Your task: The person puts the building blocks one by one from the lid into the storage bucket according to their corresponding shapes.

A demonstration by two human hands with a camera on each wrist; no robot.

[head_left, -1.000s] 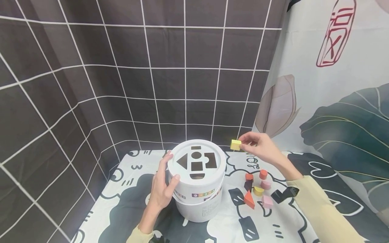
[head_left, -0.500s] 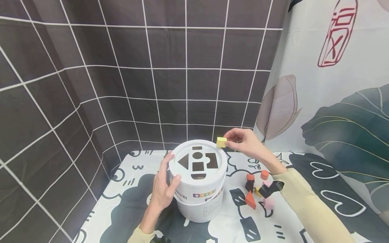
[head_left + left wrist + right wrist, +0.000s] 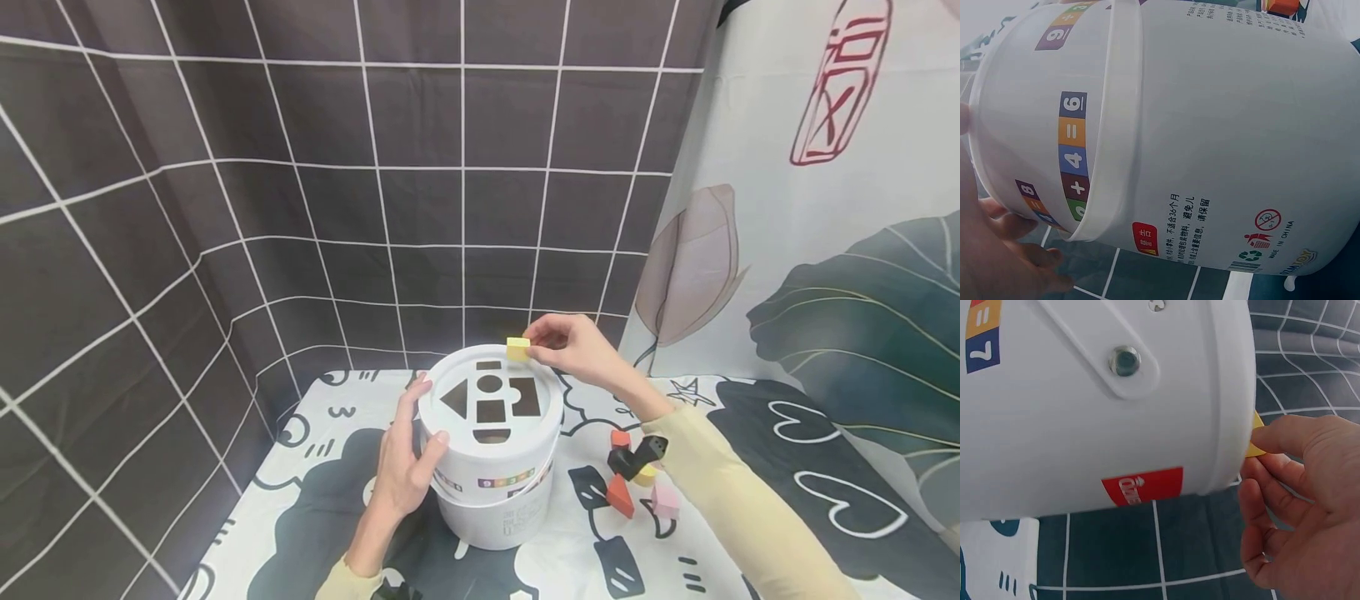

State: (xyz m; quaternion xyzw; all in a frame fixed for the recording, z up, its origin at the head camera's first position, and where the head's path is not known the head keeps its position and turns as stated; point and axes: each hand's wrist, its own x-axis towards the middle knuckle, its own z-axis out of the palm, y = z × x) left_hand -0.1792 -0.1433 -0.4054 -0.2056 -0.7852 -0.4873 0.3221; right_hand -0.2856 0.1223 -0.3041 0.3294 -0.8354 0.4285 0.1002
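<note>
A white bucket [image 3: 495, 517] stands upright on the patterned cloth, its lid [image 3: 450, 433] cut with several shaped holes: a triangle, a circle, rectangles and others. My left hand [image 3: 402, 467] rests against the lid's left side, thumb on the near rim and fingers behind; the left wrist view shows this hand [image 3: 1004, 244] beside the printed wall. Between thumb and fingers my right hand [image 3: 581, 352] pinches a yellow block [image 3: 517, 348] over the lid's far right edge. In the right wrist view the bucket's rim partly hides that yellow block [image 3: 1256, 439].
Right of the bucket lie loose blocks: a red triangular one [image 3: 619, 497], a pink one [image 3: 665, 501], a small red one [image 3: 619, 438] and a yellow one [image 3: 647, 475] partly behind the wrist camera [image 3: 637, 456]. A dark gridded curtain [image 3: 420, 208] hangs behind.
My right hand has moved left with the yellow block, from right of the bucket to over the lid's far edge. The left hand keeps its place on the lid.
</note>
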